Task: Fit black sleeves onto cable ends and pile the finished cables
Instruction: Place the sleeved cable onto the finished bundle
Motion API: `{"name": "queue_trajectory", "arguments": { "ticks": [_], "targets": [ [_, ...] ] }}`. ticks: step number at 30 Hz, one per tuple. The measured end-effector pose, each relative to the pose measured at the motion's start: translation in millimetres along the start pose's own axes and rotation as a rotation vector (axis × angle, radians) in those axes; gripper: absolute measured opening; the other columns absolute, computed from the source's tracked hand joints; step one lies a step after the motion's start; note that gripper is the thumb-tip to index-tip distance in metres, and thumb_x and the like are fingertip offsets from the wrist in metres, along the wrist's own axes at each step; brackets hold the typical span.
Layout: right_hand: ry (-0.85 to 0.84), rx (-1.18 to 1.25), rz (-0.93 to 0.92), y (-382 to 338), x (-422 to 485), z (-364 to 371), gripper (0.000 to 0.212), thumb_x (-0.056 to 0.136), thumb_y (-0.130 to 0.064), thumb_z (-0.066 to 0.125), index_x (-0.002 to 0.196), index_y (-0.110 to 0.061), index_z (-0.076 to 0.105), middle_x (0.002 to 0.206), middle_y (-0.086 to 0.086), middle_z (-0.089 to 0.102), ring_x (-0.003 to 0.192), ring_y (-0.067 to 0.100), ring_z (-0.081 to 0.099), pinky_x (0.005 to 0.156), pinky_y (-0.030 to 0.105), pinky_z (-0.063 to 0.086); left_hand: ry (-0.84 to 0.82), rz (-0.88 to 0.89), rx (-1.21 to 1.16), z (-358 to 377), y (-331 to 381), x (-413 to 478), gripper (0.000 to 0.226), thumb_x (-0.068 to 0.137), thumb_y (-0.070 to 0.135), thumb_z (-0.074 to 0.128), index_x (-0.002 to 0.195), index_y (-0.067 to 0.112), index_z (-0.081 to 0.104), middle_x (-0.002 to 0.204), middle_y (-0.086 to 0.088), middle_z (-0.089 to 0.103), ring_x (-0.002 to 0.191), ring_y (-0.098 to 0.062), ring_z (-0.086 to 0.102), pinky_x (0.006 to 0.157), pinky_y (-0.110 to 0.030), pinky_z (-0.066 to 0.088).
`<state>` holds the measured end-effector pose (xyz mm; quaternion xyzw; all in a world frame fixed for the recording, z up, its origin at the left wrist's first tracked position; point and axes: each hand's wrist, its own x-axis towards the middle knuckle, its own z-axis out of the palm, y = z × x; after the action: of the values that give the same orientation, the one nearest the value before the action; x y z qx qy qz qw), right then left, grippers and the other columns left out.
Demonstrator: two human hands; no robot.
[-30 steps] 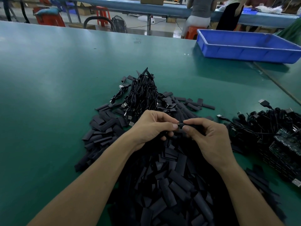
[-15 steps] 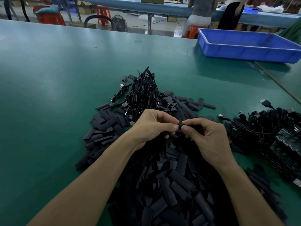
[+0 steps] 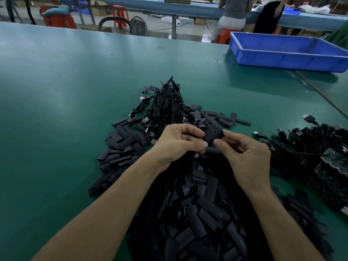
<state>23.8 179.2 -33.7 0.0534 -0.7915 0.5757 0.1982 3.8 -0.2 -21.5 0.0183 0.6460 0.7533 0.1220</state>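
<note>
Over a big heap of loose black sleeves [image 3: 203, 208], my left hand [image 3: 177, 146] and my right hand [image 3: 246, 157] meet. My right thumb and fingers pinch a black sleeve [image 3: 213, 136]. My left hand's curled fingers grip a black cable end that points into that sleeve; the cable itself is mostly hidden under the hand. Behind my hands lies a bundle of black USB cables [image 3: 167, 108]. A second pile of cables [image 3: 305, 142] sits to the right.
The green table [image 3: 66, 110] stretches wide to the left and back. A blue tray [image 3: 288, 51] stands at the far right. Stacked dark circuit boards [image 3: 333, 176] sit at the right edge. People and red stools are at another bench beyond the table.
My hands have drawn slightly apart, and more of the sleeve now shows between my fingers. The view has barely shifted.
</note>
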Motion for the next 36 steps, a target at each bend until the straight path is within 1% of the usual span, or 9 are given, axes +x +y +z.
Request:
{"name": "queue_trajectory", "arguments": {
  "ticks": [9,11,16,20,23,27,29,32,36],
  "targets": [
    [-0.011,0.005,0.010,6.0,1.6,0.3,0.022,0.080,-0.021,0.081,0.102,-0.023,0.076,0.080,-0.016,0.074,0.078,0.002,0.072,0.073,0.014,0.055,0.003,0.006,0.031,-0.8,-1.0,0.8,0.022,0.080,-0.004,0.079,0.098,0.004,0.068,0.071,-0.009,0.073,0.065,-0.017,0.071,0.060,-0.023,0.057],
    [-0.021,0.078,0.029,6.0,1.7,0.8,0.016,0.084,-0.016,0.078,0.095,-0.028,0.074,0.078,-0.009,0.075,0.075,0.010,0.074,0.070,0.020,0.057,-0.004,0.023,0.065,-0.8,-2.1,0.9,0.022,0.080,-0.003,0.079,0.098,0.004,0.069,0.072,-0.009,0.073,0.066,-0.017,0.071,0.061,-0.023,0.057],
    [-0.040,0.155,0.041,5.1,2.9,-0.2,0.016,0.086,-0.010,0.075,0.091,-0.022,0.066,0.080,-0.003,0.074,0.071,0.015,0.073,0.064,0.019,0.054,0.015,0.078,0.081,-0.5,-1.7,-1.3,0.013,0.083,0.010,0.080,0.091,0.005,0.070,0.078,-0.010,0.074,0.076,-0.020,0.073,0.063,-0.024,0.058],
    [0.034,0.296,0.076,6.1,8.3,-6.1,0.015,0.090,-0.006,0.070,0.091,-0.019,0.063,0.076,-0.001,0.073,0.066,0.014,0.070,0.065,0.020,0.056,-0.015,0.213,0.520,-2.9,6.9,-2.2,0.027,0.079,0.033,0.084,0.098,0.017,0.073,0.087,0.000,0.076,0.084,-0.017,0.073,0.075,-0.034,0.061],
    [0.103,0.332,0.086,8.0,12.5,-12.5,0.017,0.092,-0.009,0.069,0.090,-0.024,0.061,0.076,-0.002,0.072,0.064,0.012,0.068,0.068,0.025,0.055,-0.044,0.276,0.754,-4.1,17.2,-4.0,0.020,0.082,0.038,0.080,0.095,0.023,0.075,0.081,0.008,0.075,0.076,-0.009,0.070,0.074,-0.027,0.057],
    [0.083,0.164,0.067,12.2,11.1,-12.6,0.018,0.093,-0.017,0.069,0.100,-0.032,0.062,0.085,-0.005,0.076,0.071,0.011,0.070,0.076,0.031,0.056,0.208,0.433,0.873,-3.1,37.0,3.1,0.033,0.090,0.035,0.073,0.121,0.024,0.070,0.090,0.021,0.068,0.079,0.005,0.063,0.079,-0.011,0.045],
    [0.046,0.016,0.046,13.3,9.4,-10.6,0.022,0.092,-0.020,0.070,0.100,-0.039,0.063,0.084,-0.013,0.074,0.076,0.006,0.069,0.075,0.022,0.054,0.391,0.489,0.876,-4.6,51.4,12.9,0.040,0.097,0.028,0.064,0.135,0.017,0.061,0.103,0.011,0.064,0.087,-0.006,0.062,0.083,-0.008,0.037],
    [0.006,-0.131,0.024,14.7,7.0,-7.3,0.025,0.090,-0.015,0.071,0.090,-0.039,0.065,0.075,-0.017,0.069,0.075,-0.003,0.066,0.068,0.008,0.048,0.565,0.400,0.877,-10.4,68.5,33.9,0.046,0.105,0.024,0.050,0.148,0.009,0.044,0.115,-0.009,0.052,0.117,-0.026,0.050,0.092,-0.022,0.030],
    [-0.072,-0.247,0.011,15.3,5.3,-3.3,0.017,0.092,-0.014,0.070,0.093,-0.031,0.069,0.080,-0.021,0.067,0.079,-0.011,0.062,0.065,0.001,0.043,0.578,0.104,0.891,-18.2,76.1,56.9,0.059,0.106,0.027,0.043,0.157,0.006,0.020,0.145,-0.019,0.034,0.137,-0.035,0.032,0.112,-0.045,0.029]
  ]
}}
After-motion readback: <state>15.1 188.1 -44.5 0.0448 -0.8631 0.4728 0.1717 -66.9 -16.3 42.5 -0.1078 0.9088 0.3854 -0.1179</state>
